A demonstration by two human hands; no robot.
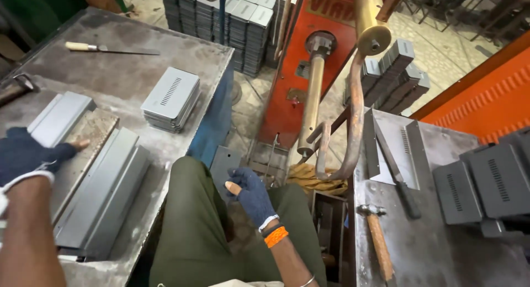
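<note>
My left hand [33,154], in a dark blue fingerless glove, reaches over the grey metal table [127,72] on my left and touches long folded grey metal parts [102,187] lying there, one finger pointing across them. My right hand [251,193], gloved the same way with an orange band at the wrist, hovers over my lap with its fingers loosely curled and nothing in it. It is just in front of a small dark metal plate [223,163] standing near my knee.
A stack of vented grey covers [171,99] and a wooden-handled file [105,48] lie further back on the left table. A spot welder with copper arms [353,116] stands ahead. The right bench holds a hammer [378,237], a knife-like tool [397,171] and dark vented boxes [486,185].
</note>
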